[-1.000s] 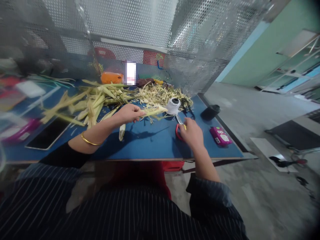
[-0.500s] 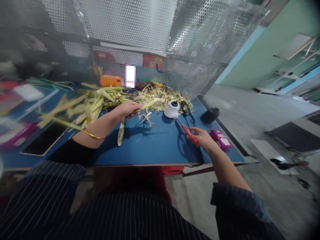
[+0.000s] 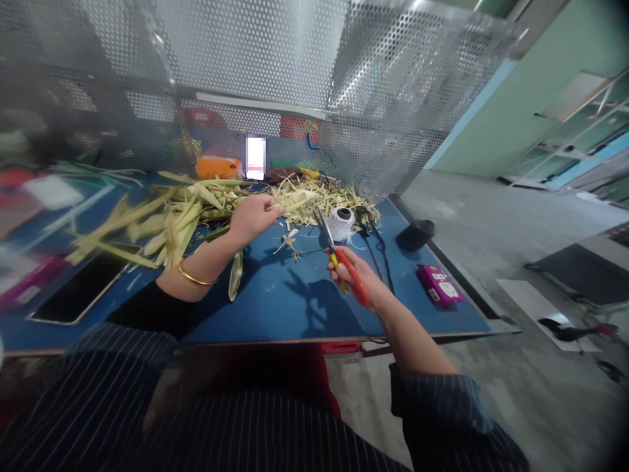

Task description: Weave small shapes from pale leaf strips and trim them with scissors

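My left hand (image 3: pixel 256 216) is closed on a pale green leaf strip (image 3: pixel 295 200), whose cut end points right. Below that wrist hangs another leaf piece (image 3: pixel 236 278). In my right hand (image 3: pixel 361 275) is a pair of scissors (image 3: pixel 350 270) with red and yellow handles. Its blades are parted and point up and left, apart from the strip. Right beside the blades stands a white thread spool (image 3: pixel 341 225). A heap of cut leaf trimmings (image 3: pixel 314 196) lies behind the strip, and longer leaves (image 3: pixel 184 223) spread to the left of my left hand.
Toward the right of the blue table (image 3: pixel 280 308) are a purple packet (image 3: pixel 439 285) and a black spool (image 3: pixel 415 235). A dark phone or tablet (image 3: pixel 78 288) lies left. Behind stand an orange packet (image 3: pixel 219 167), a lit screen (image 3: pixel 255 156) and a perforated clear sheet (image 3: pixel 255 59).
My right hand has brought the scissors left and up toward the strip, and the blades now show parted. My left hand keeps hold of the strip, barely moved.
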A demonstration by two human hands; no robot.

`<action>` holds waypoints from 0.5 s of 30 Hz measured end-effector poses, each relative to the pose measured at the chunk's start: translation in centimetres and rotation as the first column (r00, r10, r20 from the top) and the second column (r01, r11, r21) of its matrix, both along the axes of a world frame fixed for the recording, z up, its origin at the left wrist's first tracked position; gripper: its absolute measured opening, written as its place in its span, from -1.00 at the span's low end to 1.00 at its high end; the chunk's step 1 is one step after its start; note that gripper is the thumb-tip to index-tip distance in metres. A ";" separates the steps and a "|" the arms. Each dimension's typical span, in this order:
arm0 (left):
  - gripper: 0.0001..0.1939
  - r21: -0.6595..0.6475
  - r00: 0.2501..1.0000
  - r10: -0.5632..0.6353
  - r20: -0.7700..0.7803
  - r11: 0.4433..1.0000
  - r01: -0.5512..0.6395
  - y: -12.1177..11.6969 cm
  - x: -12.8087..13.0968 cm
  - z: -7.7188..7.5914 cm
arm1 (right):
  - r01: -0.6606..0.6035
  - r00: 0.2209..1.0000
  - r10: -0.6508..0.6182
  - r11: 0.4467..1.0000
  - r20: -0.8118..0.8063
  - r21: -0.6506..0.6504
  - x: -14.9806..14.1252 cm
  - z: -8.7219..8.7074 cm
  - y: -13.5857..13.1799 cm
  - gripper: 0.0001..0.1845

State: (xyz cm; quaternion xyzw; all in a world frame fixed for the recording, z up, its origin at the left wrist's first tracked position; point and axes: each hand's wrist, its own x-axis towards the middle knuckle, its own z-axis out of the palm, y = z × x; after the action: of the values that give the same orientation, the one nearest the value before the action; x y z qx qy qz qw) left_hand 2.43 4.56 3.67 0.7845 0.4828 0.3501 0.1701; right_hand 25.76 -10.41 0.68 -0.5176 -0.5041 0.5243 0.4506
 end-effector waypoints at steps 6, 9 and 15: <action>-0.71 0.076 0.991 0.112 -0.069 0.991 -0.106 -0.2 0.3 0.4 | -0.010 0.977 -0.005 0.998 0.214 0.066 -0.7 0.2 3.3 -0.41; -0.70 0.095 0.993 0.086 -0.076 0.992 -0.078 0.0 0.4 0.0 | 0.013 0.971 -0.030 0.997 0.237 0.075 -1.3 0.1 4.5 -0.41; -0.68 0.116 0.998 -0.047 -0.051 0.992 0.052 1.1 0.6 -0.6 | 0.023 0.975 -0.038 0.997 0.218 0.071 -2.2 0.2 7.1 -0.46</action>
State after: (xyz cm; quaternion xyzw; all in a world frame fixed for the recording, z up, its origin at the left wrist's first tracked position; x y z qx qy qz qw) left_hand 3.03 5.63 3.09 0.8130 0.4457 0.3546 0.1207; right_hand 23.56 -3.36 0.90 -0.5642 -0.5605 0.4395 0.4175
